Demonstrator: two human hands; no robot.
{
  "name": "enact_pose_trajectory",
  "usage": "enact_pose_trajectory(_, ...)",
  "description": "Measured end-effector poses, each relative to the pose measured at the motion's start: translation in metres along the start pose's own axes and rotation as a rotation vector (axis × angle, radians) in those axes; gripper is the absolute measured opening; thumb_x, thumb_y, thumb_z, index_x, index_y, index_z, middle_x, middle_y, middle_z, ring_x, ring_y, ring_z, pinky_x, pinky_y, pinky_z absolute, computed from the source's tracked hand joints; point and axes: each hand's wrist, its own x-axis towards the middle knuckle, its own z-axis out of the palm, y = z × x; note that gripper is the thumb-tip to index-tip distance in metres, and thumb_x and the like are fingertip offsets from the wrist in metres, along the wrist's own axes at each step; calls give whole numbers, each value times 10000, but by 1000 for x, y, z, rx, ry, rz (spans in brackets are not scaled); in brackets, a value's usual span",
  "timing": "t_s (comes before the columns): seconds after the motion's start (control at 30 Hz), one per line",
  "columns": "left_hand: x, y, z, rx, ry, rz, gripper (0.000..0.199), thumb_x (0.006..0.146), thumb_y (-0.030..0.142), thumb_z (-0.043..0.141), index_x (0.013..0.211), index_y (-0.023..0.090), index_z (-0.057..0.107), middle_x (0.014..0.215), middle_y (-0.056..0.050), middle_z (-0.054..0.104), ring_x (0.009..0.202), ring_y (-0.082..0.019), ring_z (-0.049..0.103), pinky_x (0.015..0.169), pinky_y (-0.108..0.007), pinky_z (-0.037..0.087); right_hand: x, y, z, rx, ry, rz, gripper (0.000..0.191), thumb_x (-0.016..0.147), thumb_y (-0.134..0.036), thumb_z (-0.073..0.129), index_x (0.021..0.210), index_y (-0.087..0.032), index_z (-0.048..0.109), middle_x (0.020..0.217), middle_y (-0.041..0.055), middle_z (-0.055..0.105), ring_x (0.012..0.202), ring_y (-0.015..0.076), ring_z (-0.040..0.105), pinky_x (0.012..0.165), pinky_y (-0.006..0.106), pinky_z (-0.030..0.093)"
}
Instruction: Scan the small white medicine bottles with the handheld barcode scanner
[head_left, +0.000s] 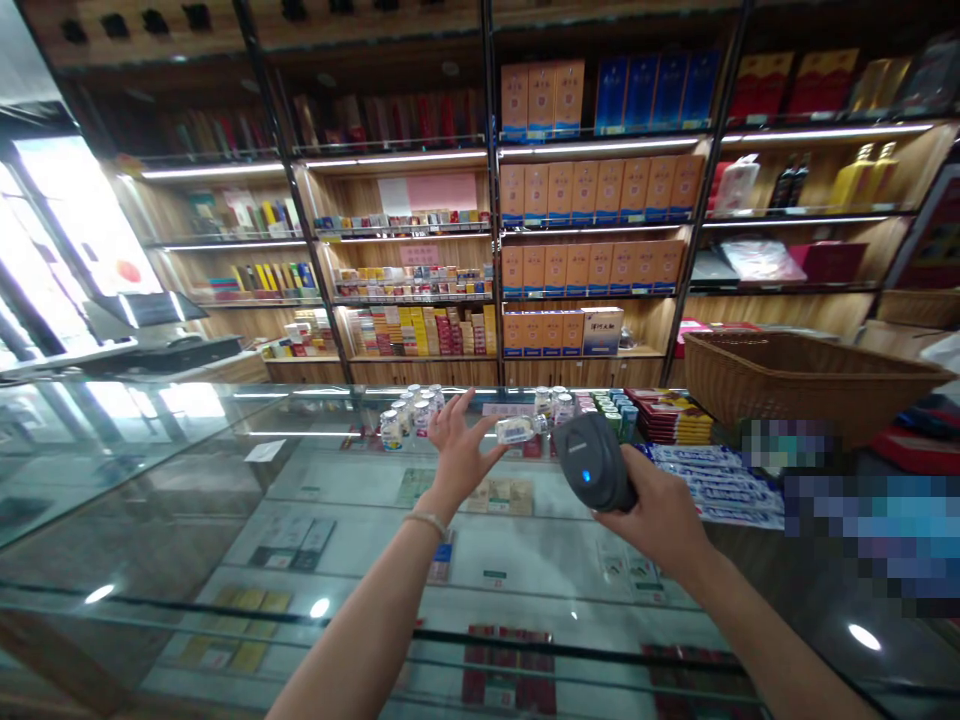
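My right hand [660, 515] is wrapped round a black handheld scanner [592, 465] with a blue light, its head tilted toward the left. To its left, a small clear bottle [517, 430] with a label lies sideways above the glass counter [360, 530]. My left hand [459, 445] has its fingers spread, with the thumb and fingertips near the bottle's left end; nothing is gripped in it. Several small jars [409, 415] stand behind my left hand, and a few more [553, 400] are behind the bottle.
A wicker basket [810, 380] is at the right, near stacked red packs [671, 415] and blue-and-white packets [712, 485]. White paper [264, 451] lies on the left of the glass. Shelves of boxes [600, 190] line the back wall.
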Motion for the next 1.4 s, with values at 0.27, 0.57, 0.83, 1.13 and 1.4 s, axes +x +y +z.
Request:
enact_pose_trajectory(0.27, -1, -2, 0, 23, 3, 23, 380, 799, 486, 784, 1153, 354, 737, 1593, -84, 366, 1469, -368, 295, 1213, -611, 186, -9, -10, 14, 329, -341, 134, 603, 728, -278, 625, 1330, -236, 603, 1040, 58, 783, 966, 292, 728, 811, 354, 534)
enact_pose_trajectory(0.57, 0, -1, 0, 13, 8, 2, 374, 788, 462, 800, 1137, 341, 743, 1569, -93, 395, 1462, -364, 306, 1208, -613, 197, -14, -16, 18, 350, -347, 239, 545, 689, -250, 641, 1231, -204, 599, 962, 71, 767, 965, 293, 706, 868, 380, 504)
enact_pose_trajectory(0.83, 1, 3, -1, 14, 8, -16, 376, 748, 439, 837, 1100, 331, 761, 1537, -99, 444, 1431, -379, 372, 1208, -601, 201, -13, -15, 18, 301, -350, 213, 560, 673, -206, 683, 1227, -234, 603, 904, 30, 759, 846, 249, 703, 744, 303, 484)
enact_pose_trajectory(1.13, 0, 1, -2, 18, 2, 2, 369, 796, 466, 791, 1139, 339, 740, 1559, -94, 407, 1452, -370, 322, 1205, -608, 198, -13, -17, 15, 263, -306, 233, 572, 680, -208, 674, 1248, -227, 615, 916, 39, 768, 875, 257, 705, 757, 308, 485)
enact_pose_trajectory(1.4, 1, 2, -2, -1, -3, -5, 354, 814, 474, 771, 1143, 349, 739, 1555, -81, 410, 1449, -361, 328, 1215, -598, 188, -9, -10, 17, 165, -296, 223, 440, 717, -254, 656, 1153, -223, 710, 882, 62, 784, 858, 292, 720, 687, 305, 465)
